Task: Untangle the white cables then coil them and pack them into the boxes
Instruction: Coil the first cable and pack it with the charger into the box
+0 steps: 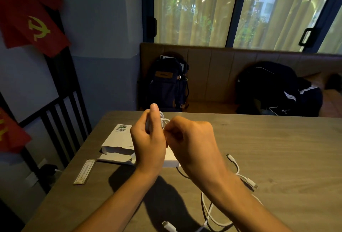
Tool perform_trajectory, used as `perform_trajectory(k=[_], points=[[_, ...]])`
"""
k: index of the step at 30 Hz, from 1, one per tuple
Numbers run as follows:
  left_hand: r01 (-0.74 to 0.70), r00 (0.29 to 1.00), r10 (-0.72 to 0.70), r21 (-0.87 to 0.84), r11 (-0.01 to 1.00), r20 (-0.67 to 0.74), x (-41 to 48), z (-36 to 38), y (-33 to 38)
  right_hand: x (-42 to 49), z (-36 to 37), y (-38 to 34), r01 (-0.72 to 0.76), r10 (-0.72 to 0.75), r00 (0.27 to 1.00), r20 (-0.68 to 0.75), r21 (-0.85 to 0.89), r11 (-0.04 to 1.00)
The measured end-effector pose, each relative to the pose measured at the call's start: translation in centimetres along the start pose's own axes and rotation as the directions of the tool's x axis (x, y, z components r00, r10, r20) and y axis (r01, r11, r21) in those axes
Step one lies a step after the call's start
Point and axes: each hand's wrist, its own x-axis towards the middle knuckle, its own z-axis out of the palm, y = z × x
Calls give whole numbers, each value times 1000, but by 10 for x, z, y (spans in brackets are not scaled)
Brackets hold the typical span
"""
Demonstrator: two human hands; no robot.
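Observation:
My left hand (148,139) is raised over the table, closed around a small coil of white cable (162,120) that shows above its fingers. My right hand (192,139) meets it from the right, fingers pinched on the same cable. Below the hands lies an open white box (116,139) with a barcode label and its flap folded out toward me. A second white box (171,159) is mostly hidden behind my wrists. More white cable (209,213) lies loose near the front edge, with connectors (250,182) to the right of my right forearm.
A narrow paper strip (85,171) lies at the left of the wooden table (277,148). Beyond the far edge stands a bench with a dark backpack (167,83) and a black bag with clothing (273,89). A dark railing (61,109) runs along the left.

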Motion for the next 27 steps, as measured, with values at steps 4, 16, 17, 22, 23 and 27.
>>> perform_trajectory(k=[4, 16, 17, 22, 23, 27], points=[[-38, 999, 38, 1, 999, 14, -5, 2, -1, 0, 1, 5, -3, 5, 999, -49, 33, 999], [360, 908, -308, -157, 919, 284, 1, -1, 8, 9, -5, 23, -143, 145, 989, -12, 76, 987], [372, 896, -310, -157, 915, 318, 3, -1, 9, 11, -6, 25, -151, 153, 988, -9, 80, 985], [348, 862, -277, -99, 932, 425, 8, -2, 9, 15, -4, 30, -168, 176, 984, -21, 204, 965], [310, 867, -258, -57, 949, 426, 9, -3, 6, 15, -4, 32, -163, 175, 983, -45, 197, 967], [132, 860, -163, 97, 986, 484, 13, -7, 3, 16, -10, 36, -133, 151, 979, -138, 129, 983]])
